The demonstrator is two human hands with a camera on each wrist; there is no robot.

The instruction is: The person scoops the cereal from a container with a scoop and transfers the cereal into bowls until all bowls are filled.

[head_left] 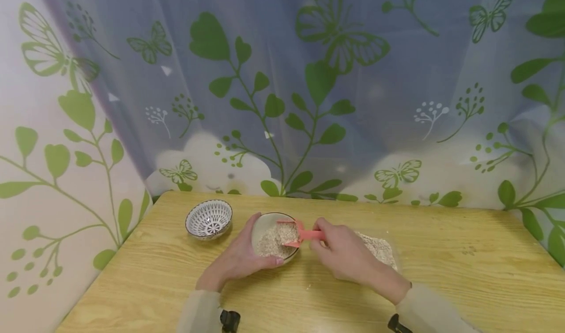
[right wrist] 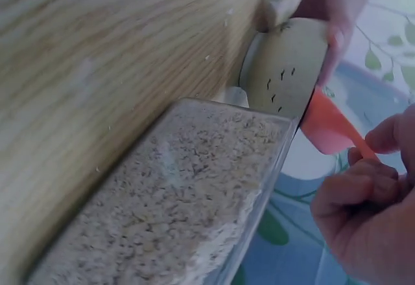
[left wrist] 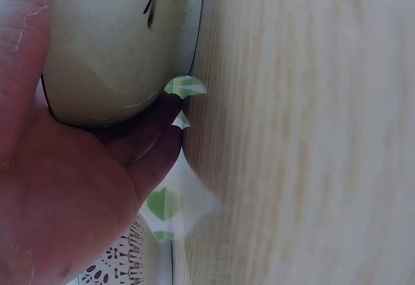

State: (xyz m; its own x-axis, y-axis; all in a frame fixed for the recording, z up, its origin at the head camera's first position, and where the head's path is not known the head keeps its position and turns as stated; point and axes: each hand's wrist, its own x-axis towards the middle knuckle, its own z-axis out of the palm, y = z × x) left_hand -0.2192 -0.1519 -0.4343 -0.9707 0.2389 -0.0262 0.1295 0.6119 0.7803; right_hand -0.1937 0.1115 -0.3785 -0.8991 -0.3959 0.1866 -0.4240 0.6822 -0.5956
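Seen from the head view, at about half past nine from the bowl being held, a small round white bowl with a dark geometric pattern (head_left: 209, 219) stands upright on the yellowish wood-grain table (head_left: 132, 284). Next comes the person's left hand (head_left: 243, 254), bare below a pale sleeve (head_left: 200, 311), its fingers curled around a round cream ceramic bowl with a dark rim (head_left: 262, 226); the thumb lies along the rim near six o'clock, the other fingers reach round its ten o'clock side. Pale beige flakes (head_left: 268, 247) lie inside this bowl; whether its base touches the table cannot be told. Over its three o'clock rim reaches a coral-pink plastic scoop (head_left: 301, 233), heaped with the same flakes, its head inside the bowl's outline and its handle pointing to three o'clock. The right hand (head_left: 342, 249) pinches that handle, thumb and fingers clamped on it. Rightmost, at about half past three from the cream bowl and partly behind the right hand, sits a clear rectangular container (right wrist: 261, 197) of flakes.
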